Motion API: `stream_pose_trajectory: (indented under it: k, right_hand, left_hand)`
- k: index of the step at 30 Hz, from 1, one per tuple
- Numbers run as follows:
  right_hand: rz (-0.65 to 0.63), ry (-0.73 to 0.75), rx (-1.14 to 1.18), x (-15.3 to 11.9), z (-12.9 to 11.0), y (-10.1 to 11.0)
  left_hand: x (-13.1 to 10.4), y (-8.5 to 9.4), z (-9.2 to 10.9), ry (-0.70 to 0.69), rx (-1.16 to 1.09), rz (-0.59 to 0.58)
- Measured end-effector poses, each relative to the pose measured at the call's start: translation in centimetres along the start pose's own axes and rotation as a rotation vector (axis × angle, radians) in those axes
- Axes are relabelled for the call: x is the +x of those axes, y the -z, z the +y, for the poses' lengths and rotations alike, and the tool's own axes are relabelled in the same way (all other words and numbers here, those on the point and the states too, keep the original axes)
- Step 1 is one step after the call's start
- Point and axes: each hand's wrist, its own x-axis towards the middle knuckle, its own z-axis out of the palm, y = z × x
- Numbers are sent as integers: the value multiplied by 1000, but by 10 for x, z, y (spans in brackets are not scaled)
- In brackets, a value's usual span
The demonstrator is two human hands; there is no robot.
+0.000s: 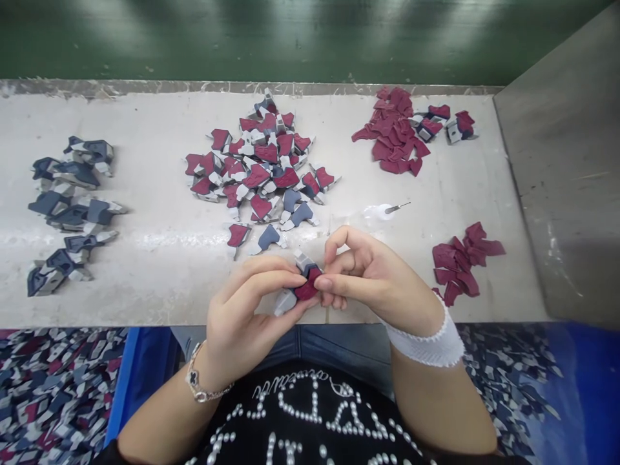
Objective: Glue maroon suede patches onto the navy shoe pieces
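Held piece: the grey-and-white piece (305, 292) is at the lower middle of the frame, between the two hands, over the tabletop's (155, 284) near edge.
Long axis: slanting, from a pale end at its lower left up to a grey-white end at its upper right.
Maroon panel: the maroon panel (309, 285) sits on the face turned up to the camera, partly covered by fingertips; whether it is fully seated I cannot tell.
Left hand: the left hand (242, 313) grips the piece from the left, fingers above and below.
Right hand: the right hand (378, 271) comes from the right, fingers curled, thumb tip at the panel's right edge; whether it pinches or only presses I cannot tell.
Nearer hand: neither; both touch the piece.
Maroon pieces: one loose cluster (456, 261) lies right of the right hand, a larger maroon heap (392, 135) at the upper right.
Pointed tool: a small pointed tool (396, 208) lies above the right hand.
Main pile: maroon-faced pieces (259, 174) spread above the left hand, at upper centre.
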Motion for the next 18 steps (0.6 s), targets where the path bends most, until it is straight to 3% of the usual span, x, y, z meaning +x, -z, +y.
stream_pose_trajectory:
  k: [10, 18]
  right_hand:
    - [96, 41, -158, -13, -5, -8]
    - [34, 153, -247, -12, -3, -6]
  left_hand:
    - [-2, 1, -1, 12, 2, 40]
    - [-1, 3, 3, -46, -14, 17]
